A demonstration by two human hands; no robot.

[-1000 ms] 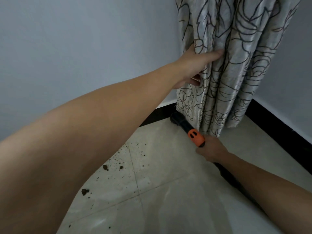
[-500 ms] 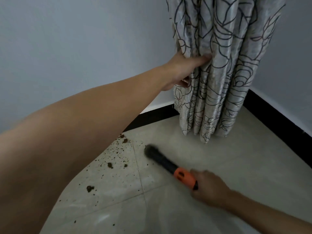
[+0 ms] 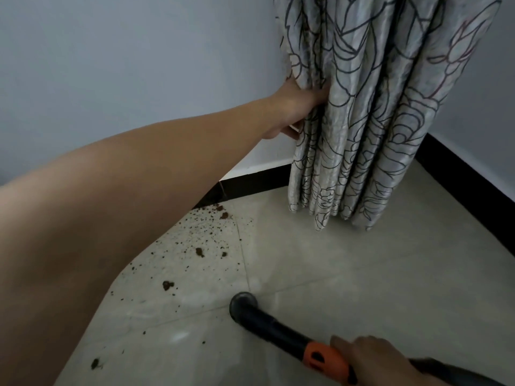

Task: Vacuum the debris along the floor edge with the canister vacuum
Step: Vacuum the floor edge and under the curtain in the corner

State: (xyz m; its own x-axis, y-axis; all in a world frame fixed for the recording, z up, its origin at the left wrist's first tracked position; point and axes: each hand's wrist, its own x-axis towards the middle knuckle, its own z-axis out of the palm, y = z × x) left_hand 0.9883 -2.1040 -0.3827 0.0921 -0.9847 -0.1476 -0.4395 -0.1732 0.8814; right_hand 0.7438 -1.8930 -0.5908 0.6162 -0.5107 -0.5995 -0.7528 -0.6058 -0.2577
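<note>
Where the person's left forearm (image 3: 111, 218) cuts across the near left, it hides much of the floor by the wall. Just past its edge lies the debris (image 3: 200, 246): brown crumbs and a few bigger clods spread over one tile, thickest up against the black skirting board (image 3: 250, 182).

Next along, the vacuum's round black nozzle (image 3: 243, 305) sits low at a tile joint, just beside the near fringe of the crumbs but not among them. Above it, the left hand (image 3: 295, 107) is at the edge of the curtain (image 3: 376, 121), bunching the folds toward the corner. Its fingertips vanish into the cloth, so I take this for a grip rather than a push.

Further right, the wand (image 3: 278, 332) runs back from the nozzle to an orange collar (image 3: 326, 358). The right hand (image 3: 370, 358) is wrapped round the wand just behind that collar. The canister itself is out of sight.

To my eye the main patch is barely touched, and the step in hand is bringing the nozzle onto it. The next move calls for pushing the nozzle forward and left through the crumbs, right up to the skirting. Its mouth should stay close to the tile, with slower passes over the clods. The forearm overhangs part of the patch, so it may have to lift clear.
</note>
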